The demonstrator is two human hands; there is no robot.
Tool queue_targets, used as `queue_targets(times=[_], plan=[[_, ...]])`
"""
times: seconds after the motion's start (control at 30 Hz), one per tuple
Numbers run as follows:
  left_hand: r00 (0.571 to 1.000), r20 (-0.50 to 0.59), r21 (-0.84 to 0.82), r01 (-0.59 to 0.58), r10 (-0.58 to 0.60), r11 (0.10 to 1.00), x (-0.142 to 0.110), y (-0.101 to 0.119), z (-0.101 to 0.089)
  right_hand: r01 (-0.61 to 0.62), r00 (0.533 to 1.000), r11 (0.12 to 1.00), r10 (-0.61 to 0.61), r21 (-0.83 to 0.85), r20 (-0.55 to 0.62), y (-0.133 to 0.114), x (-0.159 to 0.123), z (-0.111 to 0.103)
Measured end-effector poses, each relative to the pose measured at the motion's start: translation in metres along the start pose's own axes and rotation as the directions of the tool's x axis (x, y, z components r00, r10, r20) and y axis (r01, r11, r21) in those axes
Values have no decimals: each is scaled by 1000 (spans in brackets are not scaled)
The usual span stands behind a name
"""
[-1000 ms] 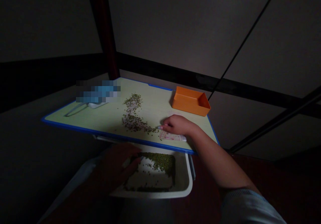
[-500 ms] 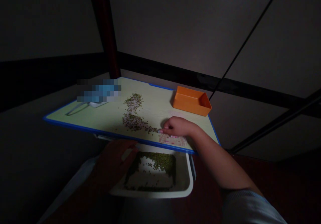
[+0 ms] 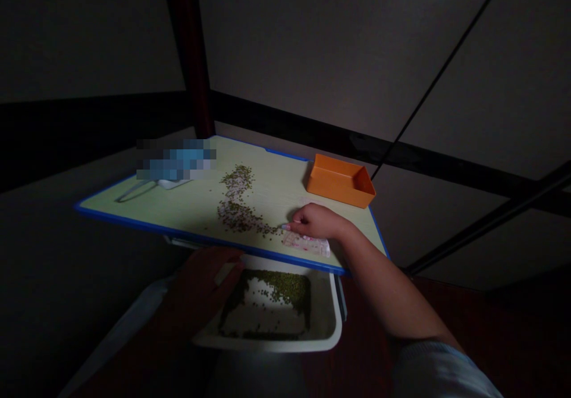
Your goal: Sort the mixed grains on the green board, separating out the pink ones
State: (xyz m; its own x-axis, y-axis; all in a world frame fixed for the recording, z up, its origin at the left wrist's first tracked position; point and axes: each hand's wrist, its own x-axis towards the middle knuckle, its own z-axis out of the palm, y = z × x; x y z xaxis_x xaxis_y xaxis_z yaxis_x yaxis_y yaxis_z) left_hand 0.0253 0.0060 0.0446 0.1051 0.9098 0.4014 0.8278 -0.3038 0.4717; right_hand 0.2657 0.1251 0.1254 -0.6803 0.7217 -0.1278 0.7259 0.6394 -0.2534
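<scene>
My right hand (image 3: 314, 221) is over the pale tabletop (image 3: 276, 178), its fingers curled in and its fingertips at the near end of a trail of small green beans (image 3: 238, 216). Whatever may be between those fingertips is hidden. Under the hand is a pink and white printed patch (image 3: 307, 246). Below the table's near edge, in shadow, my left hand (image 3: 207, 276) is at the left side of a white basin (image 3: 332, 326). Its thumb and fingers are apart, reaching over the basin. More green beans (image 3: 289, 288) lie inside, mostly along the basin's far side and edges.
An orange box (image 3: 341, 181) stands at the table's far right. At the left is a blurred-out blue item (image 3: 178, 160) with a thin loop (image 3: 138, 191) beside it. A blue rim (image 3: 147, 226) edges the table. Walls (image 3: 285, 47) rise behind it.
My right hand has shifted slightly up, showing more of the printed patch. My left hand and the scattered beans look about the same.
</scene>
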Motion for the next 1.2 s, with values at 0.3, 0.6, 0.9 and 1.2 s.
queue_targets(times=[0.3, 0.6, 0.9, 1.2], plan=[[1000, -8, 5, -1, 1, 1000, -1, 1, 0, -10, 997, 999, 7, -35, -75, 4, 1, 1], [1000, -5, 3, -5, 5, 1000, -1, -1, 1, 99, 995, 995, -99, -7, -31, -12, 1, 8], [1000, 7, -14, 13, -13, 1000, -1, -2, 1, 5, 998, 992, -13, -130, -64, -6, 0, 2], [997, -80, -32, -17, 14, 999, -3, -7, 6, -42, 999, 997, 41, -63, -15, 5, 2, 0]])
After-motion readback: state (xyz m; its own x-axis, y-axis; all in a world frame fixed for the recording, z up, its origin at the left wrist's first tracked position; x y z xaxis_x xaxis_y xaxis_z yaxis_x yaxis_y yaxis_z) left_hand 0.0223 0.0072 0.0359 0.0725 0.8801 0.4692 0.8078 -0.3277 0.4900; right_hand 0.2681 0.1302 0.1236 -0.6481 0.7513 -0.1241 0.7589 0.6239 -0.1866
